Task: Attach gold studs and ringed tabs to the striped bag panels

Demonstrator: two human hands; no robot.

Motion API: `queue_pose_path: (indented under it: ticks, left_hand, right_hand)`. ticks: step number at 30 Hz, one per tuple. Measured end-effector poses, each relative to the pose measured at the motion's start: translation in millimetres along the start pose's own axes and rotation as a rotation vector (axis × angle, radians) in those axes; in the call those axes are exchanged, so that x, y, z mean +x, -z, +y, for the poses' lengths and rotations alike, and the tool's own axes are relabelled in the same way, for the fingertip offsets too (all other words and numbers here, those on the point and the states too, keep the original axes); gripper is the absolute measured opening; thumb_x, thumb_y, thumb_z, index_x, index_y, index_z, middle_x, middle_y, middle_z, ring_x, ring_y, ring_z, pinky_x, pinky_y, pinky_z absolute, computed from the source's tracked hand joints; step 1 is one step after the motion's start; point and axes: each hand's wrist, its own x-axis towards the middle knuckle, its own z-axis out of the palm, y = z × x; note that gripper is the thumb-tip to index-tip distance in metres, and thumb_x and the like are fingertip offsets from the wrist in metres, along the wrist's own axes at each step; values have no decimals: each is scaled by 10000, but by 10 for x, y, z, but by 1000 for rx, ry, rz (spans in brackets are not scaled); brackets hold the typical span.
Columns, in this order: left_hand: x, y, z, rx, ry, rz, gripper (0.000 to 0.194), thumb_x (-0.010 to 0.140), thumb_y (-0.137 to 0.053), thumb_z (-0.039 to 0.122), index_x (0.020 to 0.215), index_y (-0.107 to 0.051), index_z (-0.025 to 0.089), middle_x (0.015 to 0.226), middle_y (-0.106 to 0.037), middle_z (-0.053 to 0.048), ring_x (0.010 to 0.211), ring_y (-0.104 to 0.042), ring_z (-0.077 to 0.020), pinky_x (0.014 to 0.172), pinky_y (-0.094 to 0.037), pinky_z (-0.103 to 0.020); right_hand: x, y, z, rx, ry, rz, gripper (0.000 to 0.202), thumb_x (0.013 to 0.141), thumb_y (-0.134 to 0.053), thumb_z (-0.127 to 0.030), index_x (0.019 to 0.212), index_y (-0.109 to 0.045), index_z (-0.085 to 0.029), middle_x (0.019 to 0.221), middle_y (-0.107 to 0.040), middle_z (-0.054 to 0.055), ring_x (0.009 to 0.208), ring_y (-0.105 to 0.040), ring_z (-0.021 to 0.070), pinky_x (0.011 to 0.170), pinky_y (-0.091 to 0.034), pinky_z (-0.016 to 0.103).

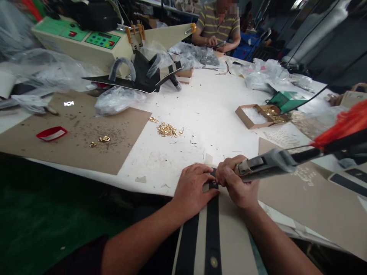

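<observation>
My right hand (239, 185) is wrapped round the front end of a grey power screwdriver (266, 165), which lies almost level and points left. Its tip is hidden by my fingers. Under both hands is a beige panel (235, 236) with dark stripes, reaching over the table's near edge toward me. My left hand (193, 189) grips the panel's far end, thumb and fingers on either side of a dark strap (212, 221). A small fitting between the hands is mostly covered. Lower on the strap sits a round gold-coloured stud (213, 261).
Gold-coloured fittings (166, 130) lie piled on the white table (212, 99). Brown board (123, 141) covers the left. An open cardboard box (249, 118) stands right, near a green box (286, 100). A beige machine (83, 46) is back left; a person (218, 26) sits opposite.
</observation>
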Motion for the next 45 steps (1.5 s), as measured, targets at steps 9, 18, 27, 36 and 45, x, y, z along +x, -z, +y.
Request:
queue_pose_path:
  ticks: [9,18,27,36,45]
  left_hand:
    - [5,5,10,8,18,-27,246,834,-845,383,1044,-767,282,1256,-718,-2,1254,-591,-261,1074,-413,-463]
    - [17,-3,2,21,-4,5,263,783,-888,340,1014,-775,282,1230,-726,5,1221,-607,-255,1060,-426,-451]
    - [31,35,68,81,0,15,287,702,-937,247,942,-780,259,1206,-750,-24,1204,-634,-277,1059,-469,-476]
    - [21,49,33,130,-91,18,198,794,-846,239,981,-780,247,1240,-744,-57,1225,-636,-291,1092,-496,-509]
    - [-55,162,56,181,-142,78,285,860,-694,316,1121,-753,216,1275,-722,-108,1236,-639,-313,1111,-504,-545]
  right_hand:
    - [25,14,60,82,-9,-70,168,973,-650,-197,851,-539,-233,681,-578,-40,593,-549,145,567,-454,302]
    - [20,12,51,22,-19,19,224,951,-695,-288,803,-542,-220,654,-532,-32,573,-521,145,547,-435,294]
    - [79,100,-385,-13,-115,249,368,905,-750,-520,793,-614,-197,576,-568,-19,484,-519,146,460,-432,263]
    - [-919,762,-774,-701,-445,359,541,871,-641,-646,1140,-664,-177,994,-763,123,939,-716,329,807,-574,418]
    - [-1844,679,-693,-882,-279,648,585,860,-672,-649,1269,-660,-231,1171,-714,129,1011,-685,350,918,-544,486]
